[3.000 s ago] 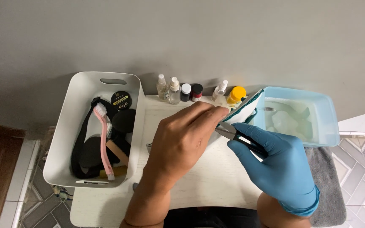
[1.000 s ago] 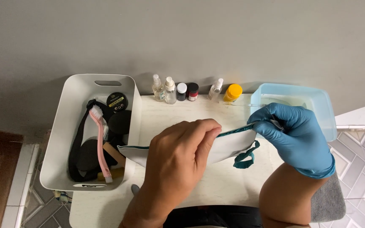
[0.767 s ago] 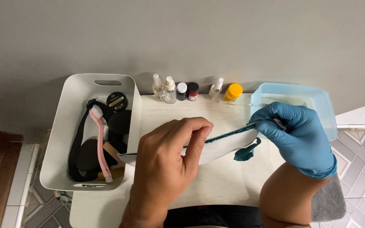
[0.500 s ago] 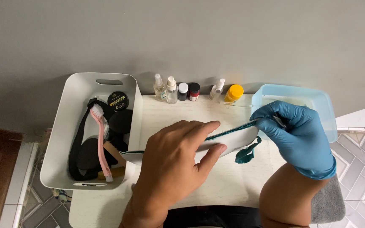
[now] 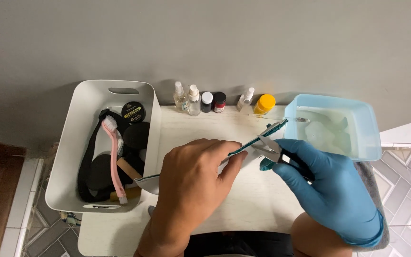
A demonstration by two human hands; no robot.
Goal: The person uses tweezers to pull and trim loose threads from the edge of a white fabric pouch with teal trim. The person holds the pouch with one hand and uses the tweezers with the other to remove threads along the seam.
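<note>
On a pale matte tabletop [image 5: 243, 209] against a smooth grey wall, above patterned grey floor tiles, the bare left hand [image 5: 191, 190] pinches a flat white shoe insole with teal edging [image 5: 243, 145]. The blue-gloved right hand [image 5: 329, 190] grips small metal snips [image 5: 268, 148] touching that edging, beside a translucent blue plastic tub [image 5: 357, 152]; a glossy white bin [image 5: 72, 143] stands left.

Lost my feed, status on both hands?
Bare left hand pinches teal-edged white strip. Blue-gloved right hand holds small metal snips at strip. Nothing between.
</note>
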